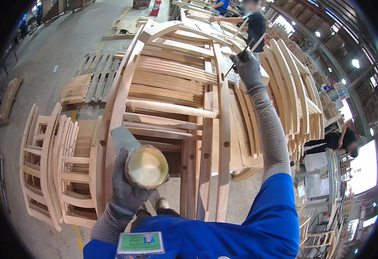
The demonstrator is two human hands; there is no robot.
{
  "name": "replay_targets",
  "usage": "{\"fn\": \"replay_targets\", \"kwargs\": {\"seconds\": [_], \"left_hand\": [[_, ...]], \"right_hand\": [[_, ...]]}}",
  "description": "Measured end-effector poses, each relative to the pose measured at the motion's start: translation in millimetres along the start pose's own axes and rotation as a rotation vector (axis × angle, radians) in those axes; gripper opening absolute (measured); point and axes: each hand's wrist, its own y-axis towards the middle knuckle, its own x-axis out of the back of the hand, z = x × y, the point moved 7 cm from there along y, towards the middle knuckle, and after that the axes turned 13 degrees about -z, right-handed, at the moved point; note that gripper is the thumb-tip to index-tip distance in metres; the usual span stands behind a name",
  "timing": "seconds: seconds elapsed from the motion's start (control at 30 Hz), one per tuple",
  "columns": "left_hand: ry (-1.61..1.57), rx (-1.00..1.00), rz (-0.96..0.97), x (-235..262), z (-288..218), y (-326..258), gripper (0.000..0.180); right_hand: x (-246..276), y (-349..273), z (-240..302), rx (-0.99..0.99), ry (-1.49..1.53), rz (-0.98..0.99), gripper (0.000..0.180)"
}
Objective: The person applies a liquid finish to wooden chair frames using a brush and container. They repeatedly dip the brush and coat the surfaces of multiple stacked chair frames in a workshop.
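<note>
My left hand [126,185], in a grey glove, holds a round tin [146,166] of pale creamy glue and a flat grey scraper [124,139] against it. My right hand [246,67], also gloved, is stretched forward and grips thin sticks [241,55] whose tips touch the right rail of an unfinished wooden chair frame [176,108]. The frame stands in front of me with slats, rungs and drilled dowel holes along its rails.
Stacked chair frames [55,168] stand at left and curved wooden parts [295,99] at right. Slat bundles [76,88] lie on pallets behind. Two people [249,21] work at a far table, another person [340,142] bends at right.
</note>
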Motion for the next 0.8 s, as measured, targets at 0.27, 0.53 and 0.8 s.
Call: {"fn": "replay_targets", "kwargs": {"seconds": [0.27, 0.53, 0.8], "left_hand": [[-0.019, -0.058, -0.068, 22.1, -17.0, -4.4, 0.061], [0.03, -0.142, -0.073, 23.2, -23.0, -4.9, 0.062], [0.261, -0.275, -0.027, 12.2, -29.3, -8.0, 0.064]], "right_hand": [[-31.9, 5.6, -24.0, -0.005, -0.086, 0.077, 0.029], [-55.2, 9.7, -10.4, 0.076, -0.271, 0.312, 0.026], [-56.0, 15.1, -18.2, 0.103, -0.208, 0.38, 0.022]]}}
